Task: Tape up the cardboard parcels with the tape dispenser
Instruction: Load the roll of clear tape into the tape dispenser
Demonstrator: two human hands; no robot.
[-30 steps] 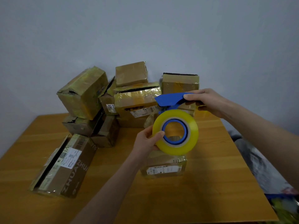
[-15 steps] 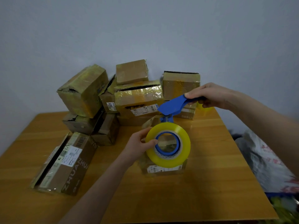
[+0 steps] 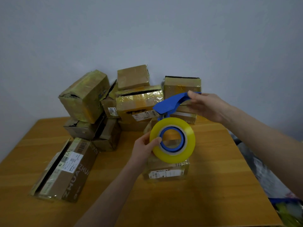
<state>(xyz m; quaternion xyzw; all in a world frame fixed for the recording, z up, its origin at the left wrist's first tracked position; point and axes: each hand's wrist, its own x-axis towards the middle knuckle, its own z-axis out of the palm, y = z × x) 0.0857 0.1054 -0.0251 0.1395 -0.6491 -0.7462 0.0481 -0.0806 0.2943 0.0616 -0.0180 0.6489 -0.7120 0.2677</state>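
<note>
Wooden bench (image 3: 213, 185) under a bare grey wall (image 3: 147, 30): one flat parcel (image 3: 65, 169) lies far left, and the pile of parcels (image 3: 139, 102) behind it overlaps too much to count. My left hand (image 3: 144, 149) pinches the left rim of the one yellow tape roll (image 3: 172, 157), which hides most of a small parcel (image 3: 165, 172) below. My right hand (image 3: 208, 107) grips the blue tape dispenser (image 3: 170, 104) by its handle, above the roll.

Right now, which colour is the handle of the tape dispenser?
Blue. The handle, held by the right hand, shows best in the head view.
</note>
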